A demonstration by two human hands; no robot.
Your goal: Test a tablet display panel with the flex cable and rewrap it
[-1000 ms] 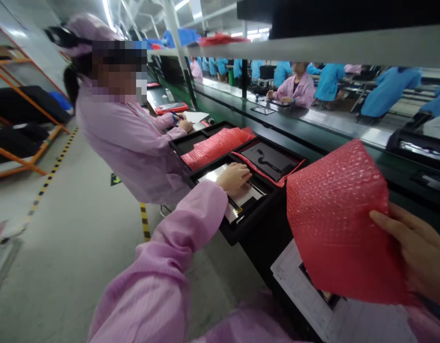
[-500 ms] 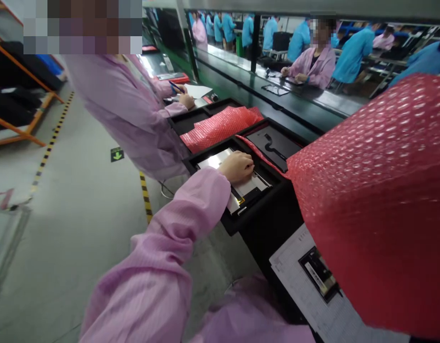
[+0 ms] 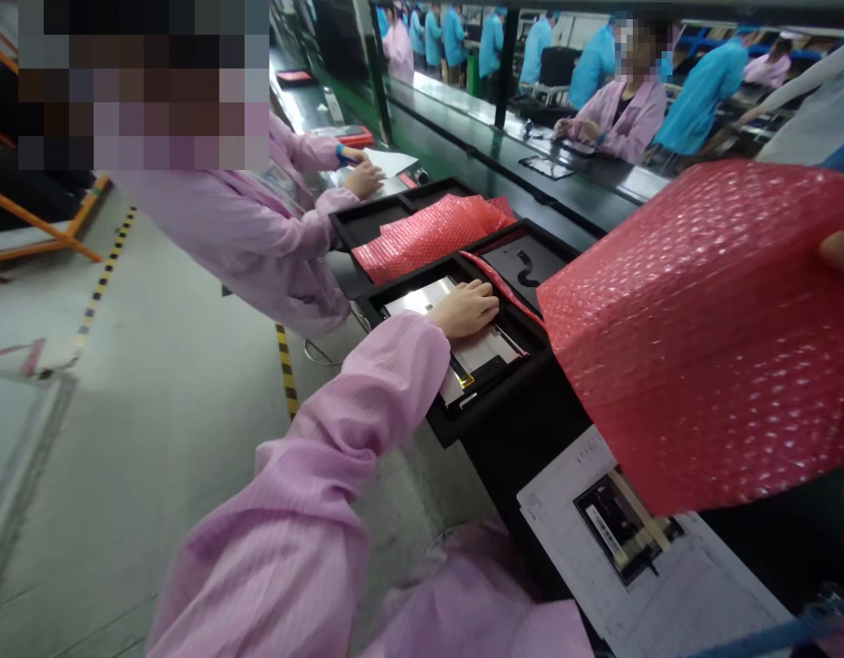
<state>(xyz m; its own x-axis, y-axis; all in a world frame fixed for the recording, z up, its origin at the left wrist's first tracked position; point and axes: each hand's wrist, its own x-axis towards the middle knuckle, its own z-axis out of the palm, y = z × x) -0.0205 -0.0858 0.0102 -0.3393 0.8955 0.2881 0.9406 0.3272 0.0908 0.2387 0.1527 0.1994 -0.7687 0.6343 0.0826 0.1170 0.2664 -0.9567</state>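
A red bubble-wrap sheet (image 3: 696, 338) hangs raised at the right, its upper right part pinched by my right hand (image 3: 842, 252); only a fingertip of that hand shows. My left hand (image 3: 464, 309) lies over a silvery display panel (image 3: 425, 297) in a black foam tray (image 3: 455, 426). Its fingers bend down at the panel's far edge, and their tips are partly hidden. Dark strips and a yellow-taped connector run along the panel's near side. In the adjoining tray compartment lies a dark panel (image 3: 510, 256) with a curled black flex cable, beside a folded red wrap edge.
More red bubble wrap (image 3: 435, 233) lies on a tray further back. At the lower right, a printed sheet (image 3: 565, 512) bears a small black device part (image 3: 617, 525). A co-worker in a pink smock (image 3: 257, 228) stands at the left. Behind the trays runs a green conveyor (image 3: 476, 137).
The red bubble wrap has tilted and its lower edge has risen, uncovering more of the printed sheet. My right fingertip has come into view. The fingers of my left hand have straightened slightly over the panel.
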